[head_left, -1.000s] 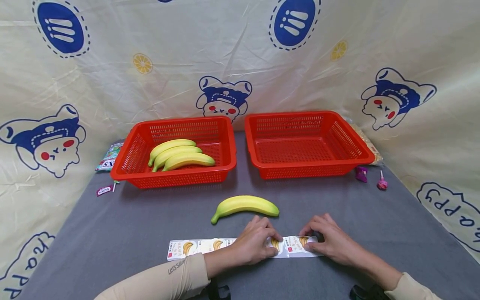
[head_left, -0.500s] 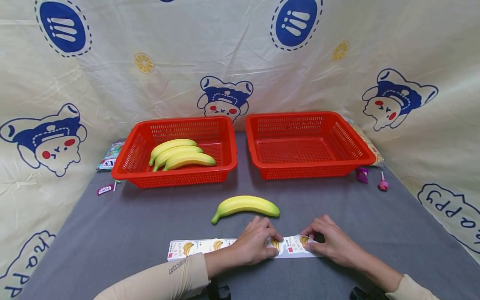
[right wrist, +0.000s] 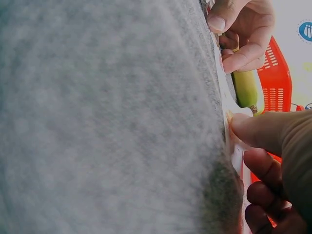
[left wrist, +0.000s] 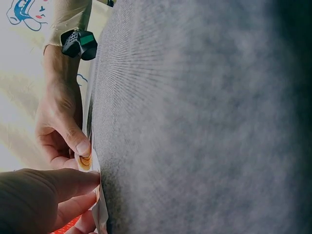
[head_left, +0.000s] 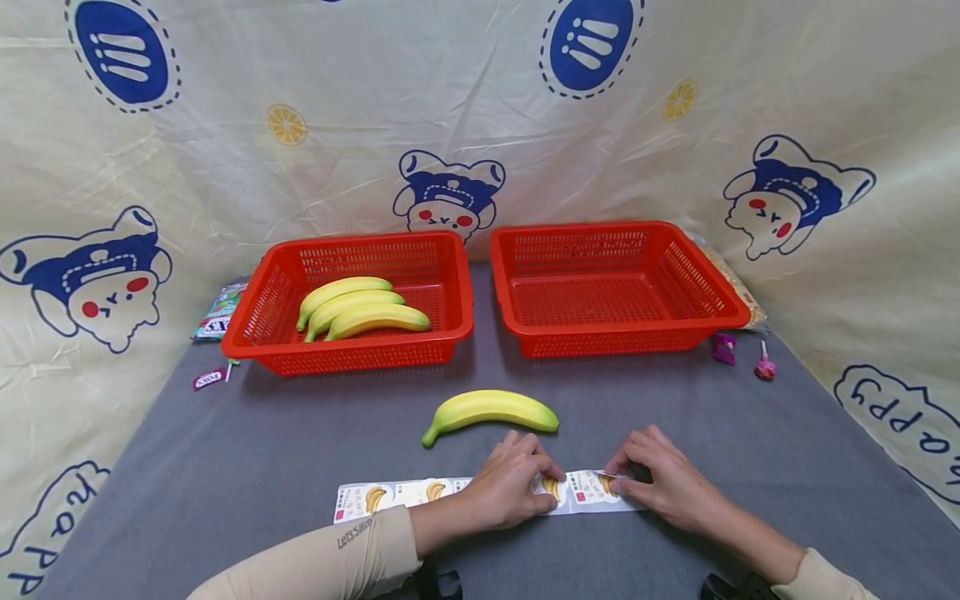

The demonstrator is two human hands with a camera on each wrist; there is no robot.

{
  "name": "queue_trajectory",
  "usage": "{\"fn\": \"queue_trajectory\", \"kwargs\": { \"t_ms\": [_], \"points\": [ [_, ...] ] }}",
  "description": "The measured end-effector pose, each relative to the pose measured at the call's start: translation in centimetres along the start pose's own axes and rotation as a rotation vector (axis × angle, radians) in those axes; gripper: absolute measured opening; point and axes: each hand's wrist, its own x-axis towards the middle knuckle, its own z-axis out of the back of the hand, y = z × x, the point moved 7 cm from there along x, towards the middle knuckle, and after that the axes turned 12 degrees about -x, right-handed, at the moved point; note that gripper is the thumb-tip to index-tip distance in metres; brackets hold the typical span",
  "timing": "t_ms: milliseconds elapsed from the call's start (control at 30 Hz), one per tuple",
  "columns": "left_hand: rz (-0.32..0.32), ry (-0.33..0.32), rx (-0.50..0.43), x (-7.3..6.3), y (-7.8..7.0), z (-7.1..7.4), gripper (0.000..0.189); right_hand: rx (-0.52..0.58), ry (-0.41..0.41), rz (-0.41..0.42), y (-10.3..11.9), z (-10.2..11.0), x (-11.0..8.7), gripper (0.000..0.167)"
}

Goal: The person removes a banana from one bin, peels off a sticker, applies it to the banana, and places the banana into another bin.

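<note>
A white strip of banana stickers (head_left: 442, 490) lies flat near the table's front, each sticker printed with bananas. My left hand (head_left: 510, 487) holds the strip down right of its middle, thumb and fingertips on either side of a sticker. At the strip's right end, my right hand (head_left: 663, 479) pinches a banana sticker (left wrist: 85, 162) between thumb and forefinger. The sticker's edge stands up slightly from the backing; how much is loose is hidden by the fingers. One yellow-green banana (head_left: 491, 411) lies just beyond my left hand, touching neither hand.
Two red baskets stand at the back: the left basket (head_left: 360, 358) holds several bananas, the right basket (head_left: 622, 342) shows its bare bottom. Candy wrappers (head_left: 723, 348) and lollipops (head_left: 765, 367) lie near them. A printed curtain (head_left: 337, 192) closes off the back and sides.
My right hand's fingertips have shifted slightly, with the pinched sticker edge rising a little and bending leftward. My left hand stays in place on the strip.
</note>
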Motion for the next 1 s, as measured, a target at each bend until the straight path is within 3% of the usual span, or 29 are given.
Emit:
{"fn": "queue_trajectory", "kwargs": {
  "t_ms": [333, 733, 1000],
  "points": [
    [0.011, 0.008, 0.003, 0.04, 0.03, -0.08, 0.026, 0.049, -0.023, 0.009, 0.16, -0.04, -0.09, 0.026],
    [-0.026, -0.013, 0.036, -0.15, -0.24, -0.07, 0.025, 0.044, 0.061, -0.092, -0.38, -0.24, 0.03, 0.017],
    [-0.035, -0.016, 0.041, -0.19, -0.26, 0.00, 0.026, 0.118, -0.016, -0.010, -0.13, 0.19, -0.58, 0.022]
  ]
}}
